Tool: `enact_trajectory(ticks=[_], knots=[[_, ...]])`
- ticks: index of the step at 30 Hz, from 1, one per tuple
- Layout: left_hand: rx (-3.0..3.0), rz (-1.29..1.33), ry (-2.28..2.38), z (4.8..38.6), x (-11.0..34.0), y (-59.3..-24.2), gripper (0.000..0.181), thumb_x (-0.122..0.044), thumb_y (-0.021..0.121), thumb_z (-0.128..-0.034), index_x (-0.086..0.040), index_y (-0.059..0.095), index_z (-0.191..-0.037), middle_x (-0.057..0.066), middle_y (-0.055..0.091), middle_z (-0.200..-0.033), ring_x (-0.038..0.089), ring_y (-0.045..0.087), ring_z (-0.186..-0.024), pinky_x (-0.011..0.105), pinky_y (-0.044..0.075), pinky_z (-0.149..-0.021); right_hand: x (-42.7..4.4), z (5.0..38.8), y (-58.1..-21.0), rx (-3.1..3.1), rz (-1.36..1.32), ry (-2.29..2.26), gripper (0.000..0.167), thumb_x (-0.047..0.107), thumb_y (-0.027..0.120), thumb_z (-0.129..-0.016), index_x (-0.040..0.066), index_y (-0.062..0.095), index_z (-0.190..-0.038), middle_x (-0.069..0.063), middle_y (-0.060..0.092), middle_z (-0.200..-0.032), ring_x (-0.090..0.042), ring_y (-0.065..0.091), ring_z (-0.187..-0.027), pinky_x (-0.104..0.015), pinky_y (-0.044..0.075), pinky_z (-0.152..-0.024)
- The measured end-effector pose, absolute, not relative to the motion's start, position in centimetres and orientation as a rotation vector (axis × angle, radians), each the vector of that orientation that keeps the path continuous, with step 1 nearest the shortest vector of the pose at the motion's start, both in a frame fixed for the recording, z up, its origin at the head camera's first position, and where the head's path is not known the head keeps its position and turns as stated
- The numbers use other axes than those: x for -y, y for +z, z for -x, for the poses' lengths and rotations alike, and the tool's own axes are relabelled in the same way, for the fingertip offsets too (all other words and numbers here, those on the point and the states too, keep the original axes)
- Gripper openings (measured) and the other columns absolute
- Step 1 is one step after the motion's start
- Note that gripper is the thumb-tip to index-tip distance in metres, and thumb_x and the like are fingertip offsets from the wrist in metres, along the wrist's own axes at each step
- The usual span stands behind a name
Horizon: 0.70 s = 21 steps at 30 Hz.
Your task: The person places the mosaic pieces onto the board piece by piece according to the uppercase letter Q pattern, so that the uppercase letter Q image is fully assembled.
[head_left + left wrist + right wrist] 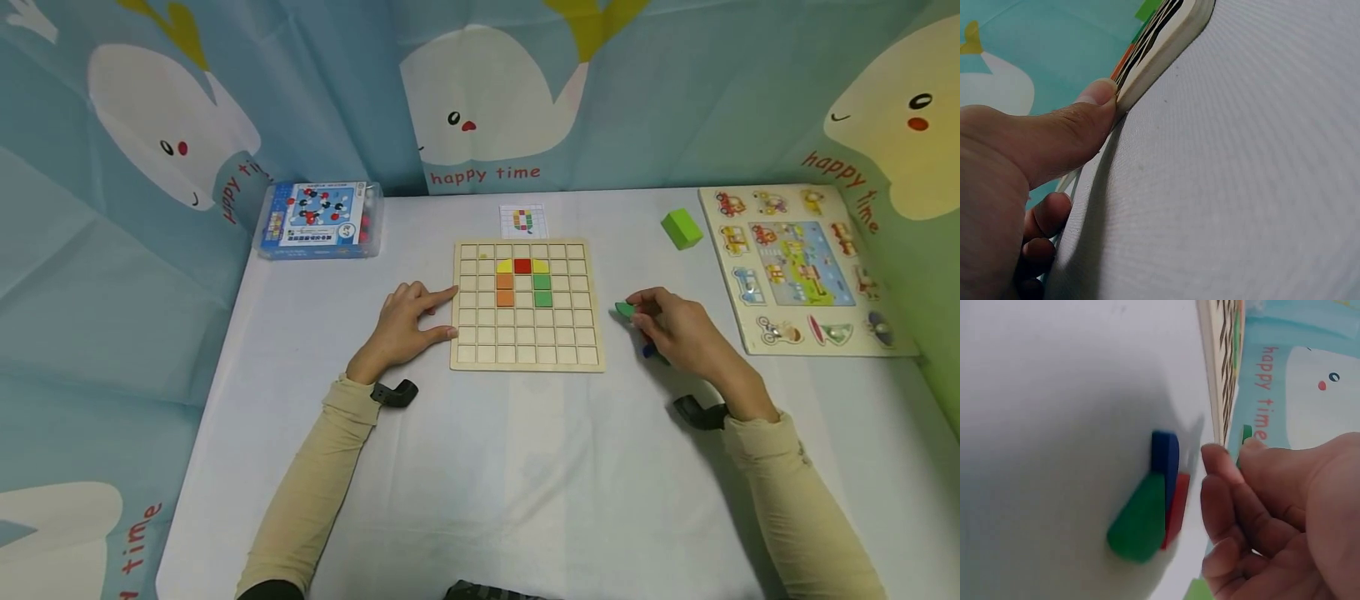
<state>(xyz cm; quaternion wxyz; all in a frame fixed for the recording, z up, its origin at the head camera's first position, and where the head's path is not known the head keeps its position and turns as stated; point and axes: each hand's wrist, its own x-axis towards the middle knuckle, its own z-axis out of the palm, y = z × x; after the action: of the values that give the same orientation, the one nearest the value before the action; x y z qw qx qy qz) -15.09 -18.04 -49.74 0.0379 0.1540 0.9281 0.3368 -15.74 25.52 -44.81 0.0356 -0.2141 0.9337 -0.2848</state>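
Note:
The wooden grid board (527,362) lies mid-table, holding a red square (522,266) between two yellow pieces (504,267), with orange squares (505,297) below on the left and green squares (542,298) on the right. My left hand (401,327) touches the board's left edge with thumb and index finger; its thumb (1097,94) meets the rim in the left wrist view. Right of the board, my right hand (678,333) pinches a green piece (624,310). Beneath that hand, a green piece (1138,525), a blue one (1160,450) and a red one (1177,509) lie together on the table.
Behind the board lies a small pattern card (523,221). A clear plastic case (321,220) stands at the back left. At the right are a bright green block (682,228) and a picture puzzle board (810,333). A printed curtain (330,100) borders the table.

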Motion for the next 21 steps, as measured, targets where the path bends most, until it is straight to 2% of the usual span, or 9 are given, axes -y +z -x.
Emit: enact_trajectory(ticks=[2, 5, 12, 17, 21], knots=[[-2.851, -0.48, 1.032, 15.1, 18.1, -49.8, 0.073, -0.036, 0.087, -0.0888, -0.022, 0.058, -0.155, 0.005, 0.048, -0.094, 0.022, 0.037, -0.088, 0.039, 0.025, -0.087, -25.4, 15.9, -45.0, -2.869, 0.686, -0.919, 0.026, 0.002, 0.064, -0.105, -0.008, 0.063, -0.128, -0.022, 0.073, -0.104, -0.029, 0.071, -0.085, -0.02, 0.051, -0.066], [-2.858, -0.495, 1.029, 15.2, 18.1, -49.8, 0.073, -0.036, 0.087, -0.0886, -0.022, 0.058, -0.154, 0.005, 0.048, -0.093, 0.022, 0.037, -0.088, 0.039, 0.025, -0.086, -25.0, 16.1, -45.3, -2.875, 0.723, -0.974, 0.025, 0.001, 0.065, -0.103, -0.005, 0.067, -0.127, -0.02, 0.074, -0.102, -0.026, 0.07, -0.083, -0.016, 0.048, -0.064], [-2.86, -0.499, 1.03, 15.2, 18.1, -49.7, 0.072, -0.036, 0.086, -0.0892, -0.022, 0.058, -0.154, 0.004, 0.048, -0.093, 0.022, 0.036, -0.087, 0.038, 0.025, -0.086, -23.1, 16.4, -45.5, -2.851, 0.714, -1.09, 0.023, 0.003, 0.067, -0.103, -0.001, 0.071, -0.125, -0.015, 0.073, -0.096, -0.014, 0.056, -0.069, -0.016, 0.042, -0.057], [-2.858, -0.494, 1.029, 15.2, 18.1, -49.7, 0.073, -0.037, 0.086, -0.0891, -0.023, 0.058, -0.154, 0.004, 0.048, -0.093, 0.021, 0.036, -0.087, 0.038, 0.025, -0.086, -21.4, 16.7, -45.8, -2.806, 0.736, -1.143, 0.022, 0.002, 0.07, -0.101, -0.002, 0.071, -0.123, -0.015, 0.073, -0.097, -0.015, 0.058, -0.074, -0.015, 0.044, -0.064], [-2.856, -0.493, 1.028, 15.2, 18.2, -49.8, 0.072, -0.037, 0.086, -0.0894, -0.023, 0.058, -0.155, 0.004, 0.048, -0.093, 0.021, 0.036, -0.087, 0.038, 0.025, -0.086, -20.0, 16.9, -45.9, -2.773, 0.747, -1.14, 0.023, 0.003, 0.071, -0.101, -0.004, 0.07, -0.122, -0.015, 0.073, -0.098, -0.017, 0.058, -0.075, -0.017, 0.044, -0.064]])
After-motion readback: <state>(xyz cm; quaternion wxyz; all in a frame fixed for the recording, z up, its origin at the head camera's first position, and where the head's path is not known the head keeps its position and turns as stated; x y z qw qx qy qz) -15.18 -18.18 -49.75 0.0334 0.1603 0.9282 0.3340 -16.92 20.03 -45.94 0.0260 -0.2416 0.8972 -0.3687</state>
